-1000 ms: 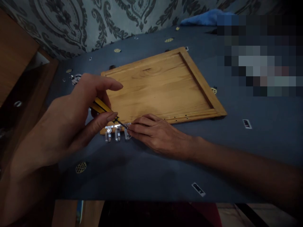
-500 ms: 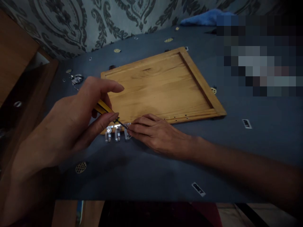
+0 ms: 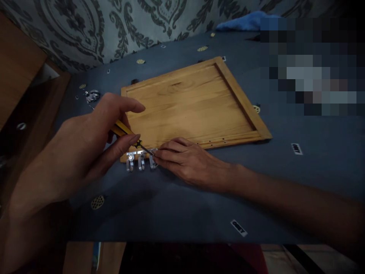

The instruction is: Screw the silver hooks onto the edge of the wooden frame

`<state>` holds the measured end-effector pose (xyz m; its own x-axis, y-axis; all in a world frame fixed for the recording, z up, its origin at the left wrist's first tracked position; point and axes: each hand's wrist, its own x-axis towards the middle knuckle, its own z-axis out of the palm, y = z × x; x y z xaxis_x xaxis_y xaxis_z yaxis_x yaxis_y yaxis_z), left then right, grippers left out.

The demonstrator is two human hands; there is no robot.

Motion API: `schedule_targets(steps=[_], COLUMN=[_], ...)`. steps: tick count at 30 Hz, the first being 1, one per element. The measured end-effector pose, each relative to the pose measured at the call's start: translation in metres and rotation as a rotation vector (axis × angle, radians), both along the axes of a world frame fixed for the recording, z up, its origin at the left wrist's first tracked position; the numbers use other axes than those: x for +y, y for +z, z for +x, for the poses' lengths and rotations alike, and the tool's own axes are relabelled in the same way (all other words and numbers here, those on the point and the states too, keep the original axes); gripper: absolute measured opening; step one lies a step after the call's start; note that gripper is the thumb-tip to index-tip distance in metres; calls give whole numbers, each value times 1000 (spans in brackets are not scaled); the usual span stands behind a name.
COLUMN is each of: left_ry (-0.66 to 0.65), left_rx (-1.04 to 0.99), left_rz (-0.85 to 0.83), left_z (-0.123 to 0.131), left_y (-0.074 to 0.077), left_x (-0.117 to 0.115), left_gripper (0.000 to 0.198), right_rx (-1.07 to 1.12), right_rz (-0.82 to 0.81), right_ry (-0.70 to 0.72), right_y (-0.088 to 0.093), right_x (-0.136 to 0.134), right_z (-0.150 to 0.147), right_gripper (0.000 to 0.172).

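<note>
My left hand (image 3: pixel 94 133) is closed around the yellow-and-black handle of a screwdriver (image 3: pixel 123 130), its index finger lifted off. The shaft slants down to the right, and its tip meets the third metal hook (image 3: pixel 152 161). My right hand (image 3: pixel 185 160) has its fingers bunched together on that hook, hiding part of it and of the board's edge. Two more silvery hooks, one left (image 3: pixel 130 161) and one middle (image 3: pixel 141 161), sit along the near edge of a framed wooden board (image 3: pixel 182 102). Several small holes show in that edge right of my hand.
The board lies on a dark blue patterned tablecloth (image 3: pixel 194 213). Behind my left hand is a small heap of metal hooks (image 3: pixel 92 96). A blue cloth (image 3: pixel 245 21) lies at the back by the patterned wall. Wooden furniture (image 3: pixel 19 57) stands at the left; the upper right is pixelated.
My left hand and the screwdriver have shifted very slightly left. My right hand stays on the third hook, and the board has not visibly moved.
</note>
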<state>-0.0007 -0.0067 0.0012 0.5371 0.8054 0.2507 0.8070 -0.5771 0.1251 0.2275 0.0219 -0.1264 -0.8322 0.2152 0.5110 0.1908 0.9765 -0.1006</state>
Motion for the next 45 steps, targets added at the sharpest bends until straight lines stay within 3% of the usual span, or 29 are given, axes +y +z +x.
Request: schedule_targets(steps=[15,20,26,34,39,45], left_ry=[-158,-170,-168,-81,-191,-122], left_rx=[14,-37,-86,-126,-83,-50], left_rz=[117,29,-39,-196,-73,-17], left_z=[3,6,-1,-9,-5,2], left_y=[1,0,-2,-1,0,-1], left_x=[9,8,6,7,9,6], left_gripper=[32,31,44,48,43,41], right_rx=[-22,-57,-59,-20,-8,9], right_rz=[-2,-9,-6,-5,19,15], right_ry=[-6,-22,-14,-13,-9,-5], right_y=[-2,-1,1,-2,-3,-3], right_x=[0,-1,-1,-1,0,0], right_z=[-1,-1,0,0,-1,0], right_gripper=[29,35,35,31,29,31])
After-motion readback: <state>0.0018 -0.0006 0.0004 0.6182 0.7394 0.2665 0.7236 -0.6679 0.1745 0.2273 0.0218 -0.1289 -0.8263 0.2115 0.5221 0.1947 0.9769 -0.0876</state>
